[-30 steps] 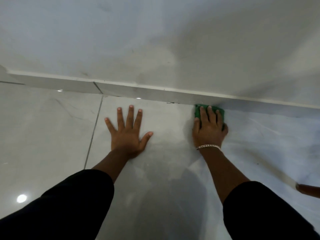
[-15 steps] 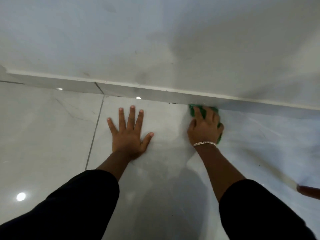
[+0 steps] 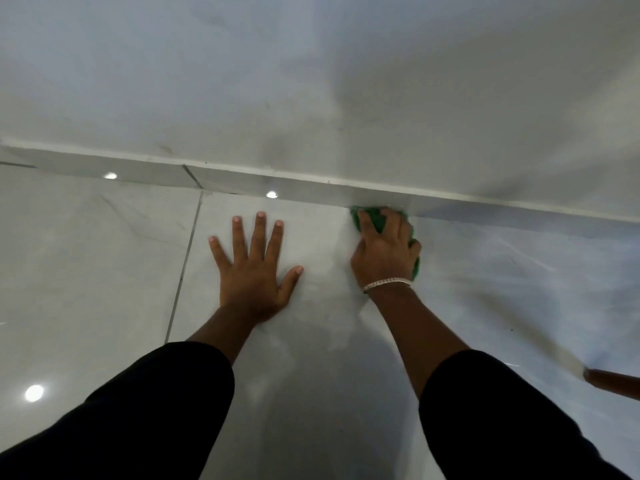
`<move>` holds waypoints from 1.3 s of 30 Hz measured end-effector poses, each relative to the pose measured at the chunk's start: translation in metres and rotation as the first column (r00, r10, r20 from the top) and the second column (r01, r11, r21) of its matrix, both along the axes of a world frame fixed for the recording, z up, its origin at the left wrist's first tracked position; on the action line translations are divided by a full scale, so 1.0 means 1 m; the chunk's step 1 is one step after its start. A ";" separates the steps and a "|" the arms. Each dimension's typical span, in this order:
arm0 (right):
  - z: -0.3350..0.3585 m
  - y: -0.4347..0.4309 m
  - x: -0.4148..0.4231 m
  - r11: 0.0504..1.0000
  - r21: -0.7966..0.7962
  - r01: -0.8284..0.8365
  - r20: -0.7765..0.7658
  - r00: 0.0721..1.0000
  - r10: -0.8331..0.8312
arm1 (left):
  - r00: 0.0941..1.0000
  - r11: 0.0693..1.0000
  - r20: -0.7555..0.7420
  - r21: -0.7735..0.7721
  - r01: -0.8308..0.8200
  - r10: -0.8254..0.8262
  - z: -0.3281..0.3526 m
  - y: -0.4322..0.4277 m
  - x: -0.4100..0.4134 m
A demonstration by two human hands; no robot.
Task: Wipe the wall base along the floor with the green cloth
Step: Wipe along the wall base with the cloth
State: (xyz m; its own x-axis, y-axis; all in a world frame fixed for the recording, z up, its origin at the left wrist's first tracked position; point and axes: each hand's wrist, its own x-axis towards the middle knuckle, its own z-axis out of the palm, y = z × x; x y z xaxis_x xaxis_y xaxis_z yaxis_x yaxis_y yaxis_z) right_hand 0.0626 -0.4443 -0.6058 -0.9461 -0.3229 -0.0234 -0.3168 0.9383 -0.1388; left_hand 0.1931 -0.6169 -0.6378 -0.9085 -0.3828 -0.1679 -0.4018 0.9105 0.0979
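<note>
The wall base [image 3: 304, 191] is a low grey tiled strip running across the view where the white wall meets the glossy floor. My right hand [image 3: 382, 252] presses the green cloth [image 3: 375, 216] against the foot of that strip, right of centre; most of the cloth is hidden under the fingers. A silver bracelet sits on that wrist. My left hand [image 3: 254, 268] lies flat on the floor with fingers spread, holding nothing, a short way left of the cloth.
Glossy grey floor tiles [image 3: 86, 271] reflect ceiling lights. A grout line [image 3: 183, 268] runs towards the wall left of my left hand. A brown object [image 3: 613, 381] pokes in at the right edge. The white wall [image 3: 311, 81] fills the upper half.
My right hand has slid the green cloth a little to the left along the wall base and pushed it up against it. My left hand has stayed planted on the floor.
</note>
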 end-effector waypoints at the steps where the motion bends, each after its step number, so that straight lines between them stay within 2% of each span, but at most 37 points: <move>1: -0.001 0.003 0.000 0.997 0.001 0.072 0.005 0.997 -0.072 | 1.000 1.000 -0.002 -0.001 -0.001 0.001 -0.001 0.000 0.000; 4: -0.002 -0.027 0.013 0.965 -0.061 0.255 0.026 0.967 -0.254 | 1.000 1.000 -0.002 -0.006 0.001 -0.001 -0.005 -0.001 0.000; 9: -0.003 -0.072 0.029 0.997 -0.076 -0.017 0.041 0.999 0.020 | 1.000 1.000 -0.006 -0.001 0.004 -0.004 -0.003 -0.002 -0.001; 11: -0.003 -0.053 0.016 0.991 -0.037 -0.127 -0.010 0.992 0.127 | 1.000 1.000 0.000 0.002 0.000 0.000 -0.003 -0.003 0.000; 13: -0.005 -0.019 -0.002 0.990 0.020 -0.139 -0.047 0.989 0.140 | 1.000 1.000 0.012 0.007 -0.006 0.006 -0.001 -0.003 -0.001; 18: -0.001 0.046 -0.022 0.981 0.040 0.189 -0.003 0.982 -0.189 | 1.000 1.000 0.012 0.016 -0.009 0.009 -0.001 -0.001 -0.003; 21: 0.002 0.021 -0.014 0.926 0.005 0.377 0.063 0.924 -0.376 | 1.000 1.000 0.021 0.005 0.018 -0.018 0.000 0.000 -0.004; 22: 0.004 0.003 -0.007 0.928 0.005 0.372 0.079 0.925 -0.371 | 0.999 0.999 0.028 0.001 0.042 -0.042 0.000 0.000 -0.006; 27: 0.001 -0.076 0.031 0.998 -0.064 0.022 0.088 0.996 -0.017 | 0.996 0.996 0.035 -0.022 0.086 -0.086 -0.002 -0.002 -0.007; 31: 0.001 -0.034 0.003 0.986 0.008 -0.168 0.072 0.983 0.167 | 0.996 0.997 0.053 -0.011 0.071 -0.070 0.001 -0.002 -0.008; 35: 0.002 0.053 -0.029 0.996 0.073 0.056 0.026 0.998 -0.058 | 0.996 0.997 0.033 0.005 0.078 -0.078 -0.001 -0.003 -0.007; 39: 0.003 0.082 -0.044 0.926 0.068 0.372 0.058 0.925 -0.376 | 0.997 0.997 0.028 0.006 0.076 -0.076 -0.002 -0.003 -0.007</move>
